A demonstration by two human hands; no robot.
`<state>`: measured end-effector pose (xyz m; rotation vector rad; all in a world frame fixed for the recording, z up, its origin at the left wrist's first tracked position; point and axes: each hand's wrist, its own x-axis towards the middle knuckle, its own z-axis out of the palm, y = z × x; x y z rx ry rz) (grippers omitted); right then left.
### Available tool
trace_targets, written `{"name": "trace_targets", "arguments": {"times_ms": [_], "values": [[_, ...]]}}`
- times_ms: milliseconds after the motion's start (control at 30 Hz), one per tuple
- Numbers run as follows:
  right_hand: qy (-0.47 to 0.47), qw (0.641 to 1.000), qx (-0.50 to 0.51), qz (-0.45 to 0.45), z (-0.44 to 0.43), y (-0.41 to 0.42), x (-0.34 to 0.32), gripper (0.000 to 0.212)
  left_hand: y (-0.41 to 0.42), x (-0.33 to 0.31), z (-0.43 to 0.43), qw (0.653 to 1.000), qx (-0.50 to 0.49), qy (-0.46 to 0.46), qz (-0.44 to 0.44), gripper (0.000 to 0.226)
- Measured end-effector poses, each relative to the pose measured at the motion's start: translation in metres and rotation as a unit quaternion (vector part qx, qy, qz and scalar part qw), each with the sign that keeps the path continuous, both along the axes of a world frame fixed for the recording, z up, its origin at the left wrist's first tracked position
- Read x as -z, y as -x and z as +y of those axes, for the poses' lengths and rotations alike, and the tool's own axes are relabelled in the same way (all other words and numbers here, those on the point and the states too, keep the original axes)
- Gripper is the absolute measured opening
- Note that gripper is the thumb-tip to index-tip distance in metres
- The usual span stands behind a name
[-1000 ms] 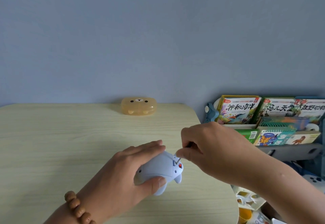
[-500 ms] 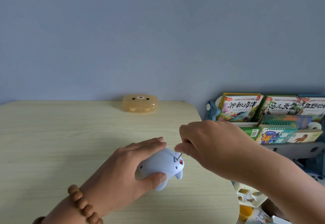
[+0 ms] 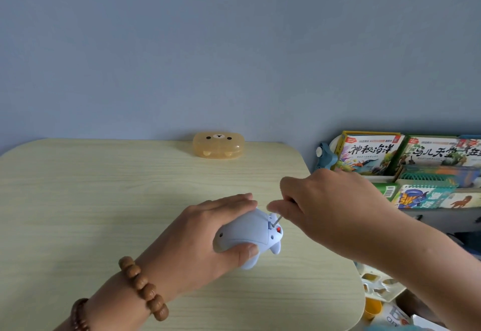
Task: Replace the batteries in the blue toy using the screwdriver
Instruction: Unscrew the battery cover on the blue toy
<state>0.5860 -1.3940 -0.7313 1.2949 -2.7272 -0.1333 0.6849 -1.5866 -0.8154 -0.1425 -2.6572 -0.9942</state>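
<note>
The pale blue toy lies underside up on the light wooden table, near its right front part. My left hand wraps around the toy, fingers over its far side and thumb on the near side. My right hand pinches a thin screwdriver; only its short metal shaft shows below the fingers. The tip sits against the toy's underside beside a small red spot. The handle is hidden inside my right hand.
A translucent orange bear-faced box stands at the table's back edge against the wall. Right of the table a rack holds picture books. Below the table's right edge lie a white shape-sorter tray and other toys.
Both hands hold the same grip on toy and screwdriver. The view has tilted slightly, so everything sits a little higher in the frame; my beaded bracelet shows more.
</note>
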Motion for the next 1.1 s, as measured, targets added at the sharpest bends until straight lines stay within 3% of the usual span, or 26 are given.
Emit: {"name": "trace_targets", "arguments": {"times_ms": [133, 233, 400, 567, 633, 833, 1000, 1100], "values": [[-0.002, 1.000, -0.001, -0.006, -0.003, 0.001, 0.001, 0.055, 0.000, 0.000, -0.001, 1.000, -0.003, -0.002, 0.000, 0.068], [0.024, 0.998, -0.002, -0.064, 0.000, -0.001, -0.004, 0.041, -0.001, 0.000, 0.000, 1.000, -0.003, -0.010, -0.002, 0.068], [0.045, 0.997, -0.024, -0.060, 0.002, 0.001, -0.002, 0.013, 0.002, 0.001, -0.001, 1.000, -0.012, -0.009, -0.003, 0.067], [-0.025, 1.000, -0.018, -0.005, -0.001, 0.006, -0.001, 0.046, -0.001, 0.000, 0.001, 1.000, -0.008, 0.001, 0.000, 0.067], [-0.028, 0.999, -0.021, -0.011, -0.001, 0.008, -0.002, 0.050, 0.000, 0.000, 0.001, 1.000, -0.009, -0.003, -0.001, 0.068], [0.018, 0.996, -0.034, -0.082, 0.005, 0.003, -0.008, 0.016, 0.000, 0.000, 0.000, 1.000, -0.013, -0.013, -0.003, 0.067], [-0.027, 0.999, -0.017, 0.014, -0.004, 0.005, 0.000, 0.045, -0.001, 0.001, -0.001, 1.000, -0.014, -0.008, -0.002, 0.067], [-0.037, 0.999, -0.011, -0.001, -0.002, 0.006, -0.002, 0.049, -0.001, 0.000, -0.001, 1.000, -0.011, -0.007, 0.000, 0.067]]}}
